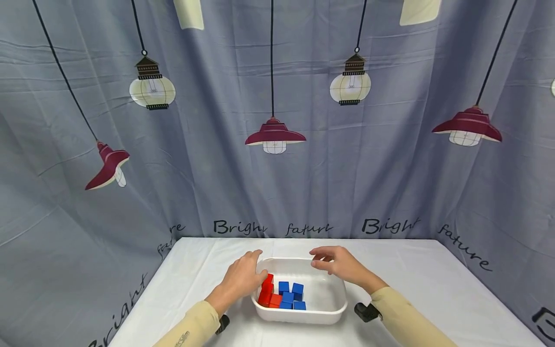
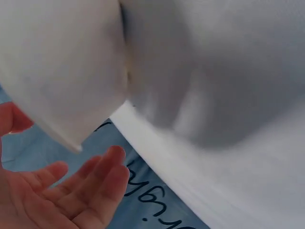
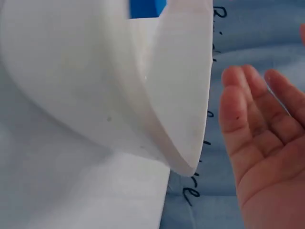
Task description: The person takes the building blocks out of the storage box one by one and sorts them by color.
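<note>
A white basin [image 1: 303, 315] stands on the table, red blocks [image 1: 266, 294] grouped at its left side and several blue blocks [image 1: 288, 297] beside them. Over the basin's left rim is the left hand [image 1: 243, 275], fingers loosely bent, holding nothing. The right hand [image 1: 340, 264] hovers by the far right rim with relaxed fingers and nothing in them. In the left wrist view the left hand [image 2: 71, 191] is beside the basin's wall [image 2: 62, 67]. The right wrist view has the right hand [image 3: 267, 143] apart from the basin [image 3: 71, 71], with one blue block [image 3: 145, 7] partly visible.
A white cloth [image 1: 403, 270] covers the table. Behind it hangs a grey-blue curtain [image 1: 217, 183] printed with lamps and lettering. Dark wrist devices show under both wrists, the right one [image 1: 366, 312] near the basin's right side.
</note>
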`<action>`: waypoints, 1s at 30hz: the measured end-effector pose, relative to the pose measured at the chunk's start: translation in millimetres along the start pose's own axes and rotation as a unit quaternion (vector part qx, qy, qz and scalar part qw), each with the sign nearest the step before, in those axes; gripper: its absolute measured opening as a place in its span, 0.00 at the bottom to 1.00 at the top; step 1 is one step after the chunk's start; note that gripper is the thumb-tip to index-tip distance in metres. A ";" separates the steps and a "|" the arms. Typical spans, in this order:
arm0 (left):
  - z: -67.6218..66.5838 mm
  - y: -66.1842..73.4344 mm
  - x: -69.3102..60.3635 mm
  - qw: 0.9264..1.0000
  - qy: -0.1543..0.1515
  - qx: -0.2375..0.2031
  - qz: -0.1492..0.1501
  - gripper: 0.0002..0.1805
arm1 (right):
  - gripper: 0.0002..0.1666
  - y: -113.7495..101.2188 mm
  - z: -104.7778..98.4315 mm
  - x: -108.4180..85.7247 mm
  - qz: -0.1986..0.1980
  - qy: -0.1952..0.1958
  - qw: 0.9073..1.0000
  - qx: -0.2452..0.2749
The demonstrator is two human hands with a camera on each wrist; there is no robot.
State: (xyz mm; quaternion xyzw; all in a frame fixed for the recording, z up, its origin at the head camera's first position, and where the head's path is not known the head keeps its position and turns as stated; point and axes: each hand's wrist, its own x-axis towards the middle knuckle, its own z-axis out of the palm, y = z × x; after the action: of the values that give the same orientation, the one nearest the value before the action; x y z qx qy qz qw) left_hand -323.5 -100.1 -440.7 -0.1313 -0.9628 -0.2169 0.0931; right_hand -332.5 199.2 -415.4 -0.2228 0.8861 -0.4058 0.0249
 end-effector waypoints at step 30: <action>34.9 -3.4 -2.3 0.995 0.001 0.101 -0.012 0.34 | 0.31 25.5 33.2 43.9 0.101 -0.201 0.951 0.214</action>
State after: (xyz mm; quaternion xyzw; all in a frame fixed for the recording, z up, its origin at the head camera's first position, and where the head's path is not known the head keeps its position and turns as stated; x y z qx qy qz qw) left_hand -326.6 -88.2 -473.6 -0.1099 -0.9811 -0.1202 0.1045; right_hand -374.1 172.0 -450.2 -0.1986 0.7728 -0.5284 0.2902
